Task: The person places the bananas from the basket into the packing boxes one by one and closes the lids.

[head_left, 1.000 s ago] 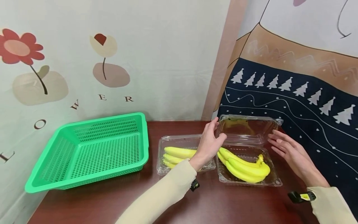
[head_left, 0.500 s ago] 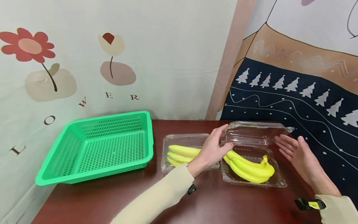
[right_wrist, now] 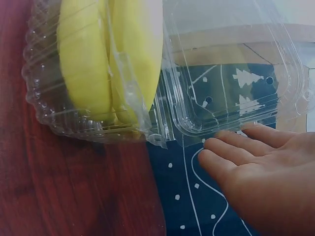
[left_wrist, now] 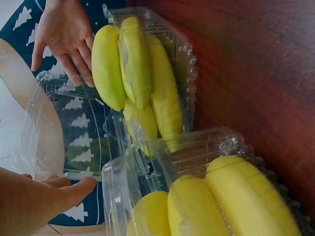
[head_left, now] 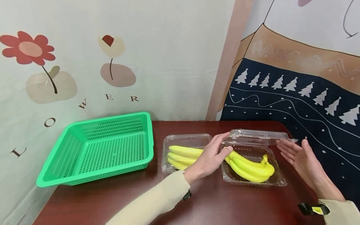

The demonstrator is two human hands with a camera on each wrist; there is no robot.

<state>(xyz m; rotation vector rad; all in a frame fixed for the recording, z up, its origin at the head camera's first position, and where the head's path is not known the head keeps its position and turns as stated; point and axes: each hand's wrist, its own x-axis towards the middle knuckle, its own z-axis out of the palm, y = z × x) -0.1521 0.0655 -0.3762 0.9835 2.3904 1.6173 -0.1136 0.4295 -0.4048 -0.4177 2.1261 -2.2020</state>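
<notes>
A clear plastic clamshell box [head_left: 277, 180] holds a bunch of yellow bananas [head_left: 250, 170]. Its hinged lid [head_left: 257, 135] stands raised along the back edge. My left hand [head_left: 209, 156] has its fingers extended at the lid's left edge, the thumb held apart. At the lid's right edge is my right hand [head_left: 302, 161], palm facing inward with straight fingers. The right wrist view has those fingertips at the lid's rim [right_wrist: 236, 125]; whether they touch cannot be told. A second clear box [head_left: 166, 140] with bananas [head_left: 185, 152] stands on the left, partly hidden by my left hand.
A green perforated plastic basket [head_left: 107, 150] stands at the left of the dark red wooden table [head_left: 225, 206]. Printed cloth [head_left: 174, 62] hangs behind, and a dark blue cloth with trees [head_left: 306, 115] borders the right side.
The lid has swung forward and looks lower and flatter in the head view. My left fingertips have come down alongside it; my right hand has turned more palm-inward. The head view has shifted slightly.
</notes>
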